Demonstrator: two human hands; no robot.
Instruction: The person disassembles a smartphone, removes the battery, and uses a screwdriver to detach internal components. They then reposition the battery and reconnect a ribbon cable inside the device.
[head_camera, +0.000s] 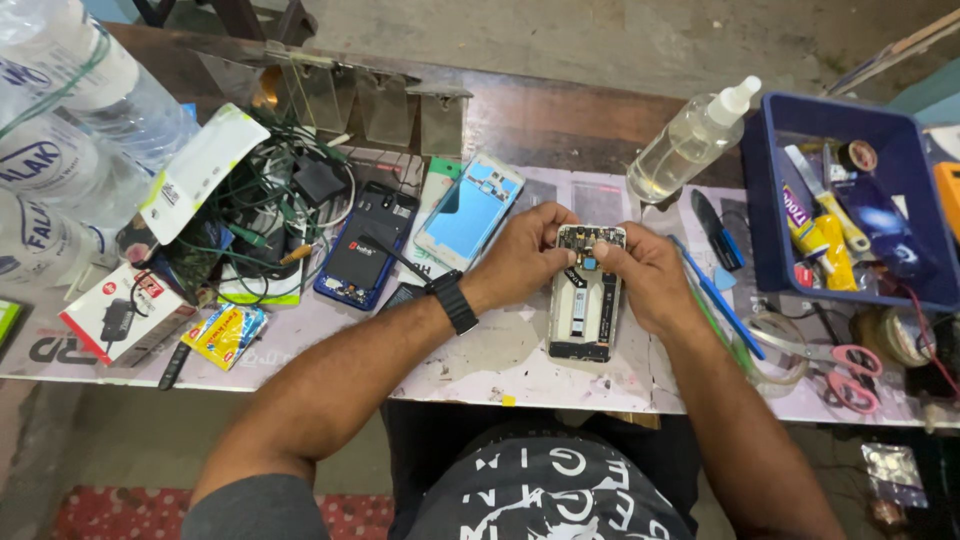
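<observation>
2 hands worked an opened phone (585, 295) on the table (500, 365).
Left hand (525, 255) and right hand (645, 275) pinched its top edge; back cover was off, board exposed, reassembly undone.

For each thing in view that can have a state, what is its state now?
Opened phone: back off, insides showing, flat on table.
Left hand: gripping the phone's top.
Right hand: gripping the phone's top.
Blue phone: back off.
Squeeze bottle: capped, lying tilted.
Scissors: closed.
</observation>
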